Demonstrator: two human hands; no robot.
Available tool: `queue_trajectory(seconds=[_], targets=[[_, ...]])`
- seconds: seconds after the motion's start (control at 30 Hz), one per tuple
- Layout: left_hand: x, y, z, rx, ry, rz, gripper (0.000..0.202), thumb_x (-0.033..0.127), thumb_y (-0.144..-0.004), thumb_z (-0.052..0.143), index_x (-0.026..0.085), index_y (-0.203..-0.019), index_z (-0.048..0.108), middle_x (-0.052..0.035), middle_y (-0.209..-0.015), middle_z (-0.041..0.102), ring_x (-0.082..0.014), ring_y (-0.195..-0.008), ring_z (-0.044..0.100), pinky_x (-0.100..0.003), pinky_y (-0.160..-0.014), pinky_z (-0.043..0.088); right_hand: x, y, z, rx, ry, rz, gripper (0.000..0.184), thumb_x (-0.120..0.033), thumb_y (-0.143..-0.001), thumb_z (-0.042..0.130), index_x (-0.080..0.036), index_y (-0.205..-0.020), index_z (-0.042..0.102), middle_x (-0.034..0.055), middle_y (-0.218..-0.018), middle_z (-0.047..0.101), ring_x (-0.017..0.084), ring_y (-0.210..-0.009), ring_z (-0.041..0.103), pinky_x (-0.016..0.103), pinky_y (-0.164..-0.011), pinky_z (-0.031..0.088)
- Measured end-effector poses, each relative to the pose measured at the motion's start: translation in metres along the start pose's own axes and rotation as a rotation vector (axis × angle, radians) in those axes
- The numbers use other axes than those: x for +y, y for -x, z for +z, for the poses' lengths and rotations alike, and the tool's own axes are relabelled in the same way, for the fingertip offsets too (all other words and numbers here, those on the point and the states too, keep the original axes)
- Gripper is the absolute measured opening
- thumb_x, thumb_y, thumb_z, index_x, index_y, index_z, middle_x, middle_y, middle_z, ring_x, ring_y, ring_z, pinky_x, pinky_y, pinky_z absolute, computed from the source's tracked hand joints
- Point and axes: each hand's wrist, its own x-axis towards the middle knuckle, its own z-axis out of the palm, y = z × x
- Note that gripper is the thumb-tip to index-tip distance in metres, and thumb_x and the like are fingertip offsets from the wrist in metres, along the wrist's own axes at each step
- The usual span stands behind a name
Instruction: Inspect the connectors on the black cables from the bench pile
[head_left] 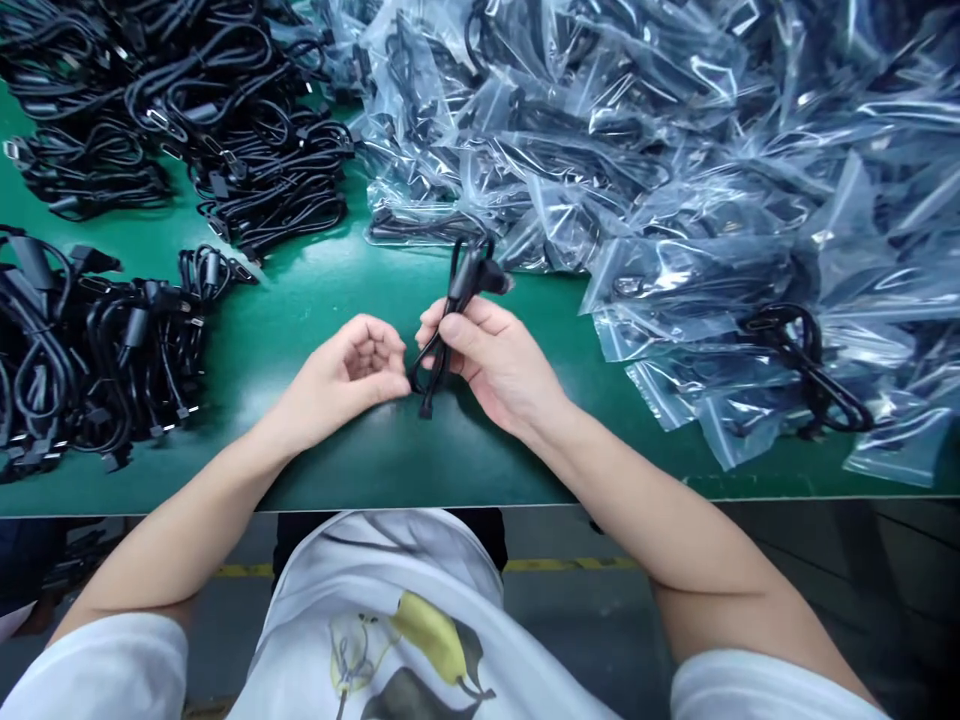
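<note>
While your right hand [495,365] pinches a folded black cable [456,300], your left hand [341,375] curls open just beside it.

The hands are apart, and you can't tell whether your left hand touches the cable. Loops of cable rise above your right fingers, a black plug [495,277] juts out to the hand's right, and a lower end hangs below it, close to the green mat [322,300]. Beyond your right hand lies a heap of clear bags [600,150] holding black cables, with one bagged coil [802,370] farther right. Loose coiled cables [187,130] lie beyond your left hand, and another bunch [97,340] lies to its left.
</note>
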Motion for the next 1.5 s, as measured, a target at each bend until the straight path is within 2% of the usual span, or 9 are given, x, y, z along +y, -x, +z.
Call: queue_trajectory(seconds=[0.1,0.27,0.43,0.53,0.7,0.83,1.1,1.23,1.5], targets=[[0.0,0.007,0.007,-0.059,-0.212,0.012,0.045,0.039,-0.065,0.091,0.018,-0.086,0.058,0.0021,-0.08,0.063,-0.011,-0.071,0.059,-0.024,-0.069,0.049,-0.009,0.001,-0.002,0.073,0.018,-0.09,0.031,-0.044,-0.071,0.087,-0.022,-0.086,0.072,-0.0032,-0.083,0.07,0.011,-0.077,0.066,0.023,-0.07,0.058],[-0.002,0.015,0.016,0.091,-0.511,0.067,0.038,0.046,-0.073,0.084,0.02,-0.081,0.058,0.0033,-0.071,0.064,-0.0112,-0.063,0.057,-0.025,-0.065,0.048,-0.01,0.005,0.0,0.121,0.094,-0.199,0.028,-0.044,-0.074,0.084,-0.024,-0.088,0.069,-0.0025,-0.091,0.07,0.014,-0.09,0.068,0.027,-0.076,0.06],[-0.005,0.015,0.017,0.123,-0.632,0.076,0.026,0.045,-0.083,0.074,0.02,-0.083,0.066,0.002,-0.074,0.068,-0.0119,-0.066,0.058,-0.024,-0.065,0.044,-0.009,0.005,0.001,0.164,0.21,-0.218,0.033,-0.049,-0.074,0.083,-0.024,-0.089,0.066,-0.002,-0.094,0.068,0.014,-0.088,0.067,0.029,-0.079,0.06],[-0.006,0.011,0.013,0.097,-0.477,0.02,0.026,0.045,-0.089,0.067,0.02,-0.091,0.067,0.0006,-0.074,0.067,-0.0123,-0.068,0.058,-0.025,-0.068,0.043,-0.011,0.005,0.0,0.186,0.258,-0.209,0.034,-0.051,-0.076,0.081,-0.024,-0.086,0.063,-0.0015,-0.091,0.065,0.013,-0.084,0.066,0.029,-0.078,0.059],[-0.004,0.004,0.008,-0.207,0.19,-0.328,0.04,0.053,-0.083,0.073,0.015,-0.086,0.064,0.0029,-0.06,0.052,-0.0084,-0.052,0.041,-0.023,-0.053,0.035,-0.011,0.003,-0.001,0.227,0.323,-0.204,0.034,-0.052,-0.08,0.076,-0.024,-0.085,0.057,-0.0019,-0.085,0.059,0.012,-0.08,0.063,0.023,-0.065,0.054],[-0.004,0.004,0.009,-0.313,0.431,-0.457,0.037,0.048,-0.079,0.078,0.014,-0.082,0.063,0.0039,-0.058,0.045,-0.0068,-0.053,0.034,-0.021,-0.052,0.03,-0.008,0.003,-0.001,0.225,0.348,-0.245,0.035,-0.053,-0.081,0.075,-0.024,-0.084,0.056,-0.0026,-0.08,0.055,0.011,-0.07,0.056,0.022,-0.055,0.048],[-0.001,0.004,0.012,-0.287,0.484,-0.471,0.037,0.047,-0.076,0.08,0.015,-0.084,0.063,0.0036,-0.059,0.043,-0.0082,-0.055,0.033,-0.023,-0.054,0.029,-0.01,0.005,0.002,0.183,0.328,-0.266,0.041,-0.06,-0.08,0.074,-0.025,-0.08,0.054,-0.0029,-0.077,0.053,0.009,-0.059,0.049,0.024,-0.049,0.045],[0.001,0.003,0.013,-0.282,0.468,-0.471,0.037,0.047,-0.075,0.08,0.015,-0.082,0.062,0.0035,-0.058,0.042,-0.0084,-0.054,0.031,-0.024,-0.053,0.027,-0.01,0.004,0.001,0.182,0.308,-0.25,0.038,-0.057,-0.081,0.075,-0.025,-0.081,0.054,-0.003,-0.077,0.054,0.009,-0.058,0.049,0.024,-0.049,0.046],[0.0,0.004,0.01,-0.213,0.442,-0.423,0.035,0.046,-0.077,0.079,0.015,-0.078,0.061,0.0027,-0.058,0.044,-0.0086,-0.053,0.035,-0.024,-0.053,0.027,-0.006,0.0,-0.003,0.219,0.279,-0.241,0.029,-0.049,-0.084,0.073,-0.024,-0.088,0.059,0.0001,-0.089,0.062,0.014,-0.086,0.063,0.025,-0.073,0.054]])
